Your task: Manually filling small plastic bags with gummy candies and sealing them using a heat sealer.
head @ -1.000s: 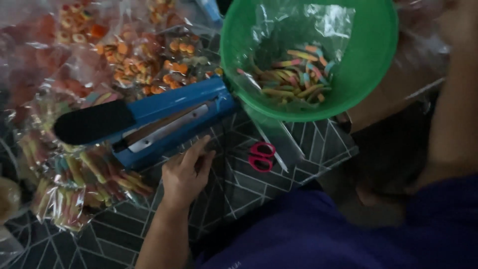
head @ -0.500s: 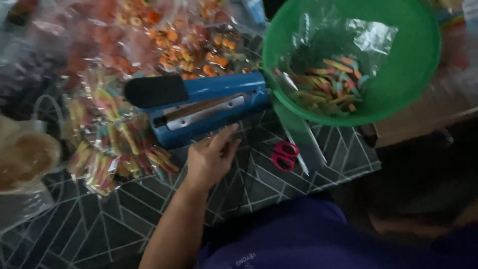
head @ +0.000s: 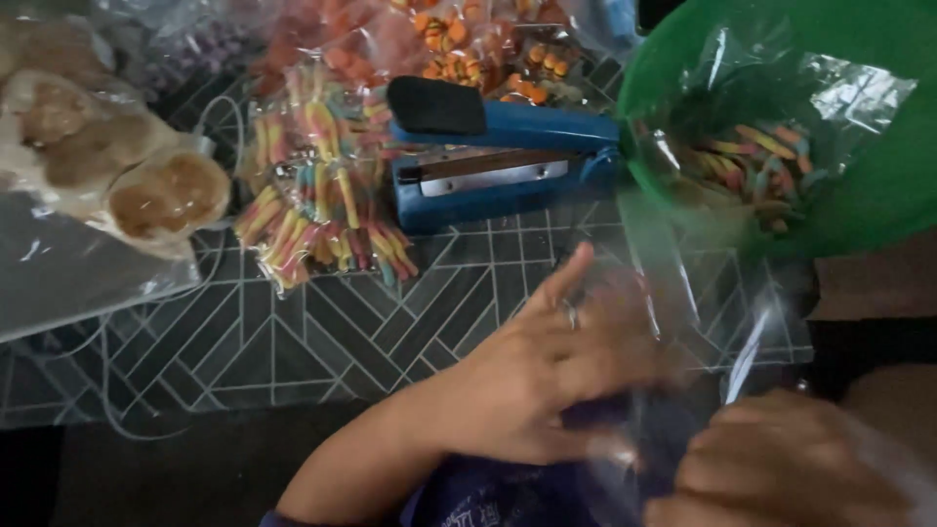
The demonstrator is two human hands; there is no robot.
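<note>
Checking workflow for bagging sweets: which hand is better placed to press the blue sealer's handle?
Probably left: the left hand lies nearer the blue sealer; the right hand sits lower right, touching the clear bag.

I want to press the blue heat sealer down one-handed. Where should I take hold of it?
Grip the black padded handle at the left, raised end of the blue sealer, coming from above. The arm hinges at the right end beside the green bowl, so the left tip likely gives most leverage, and its top is free of the candy bags.
</note>
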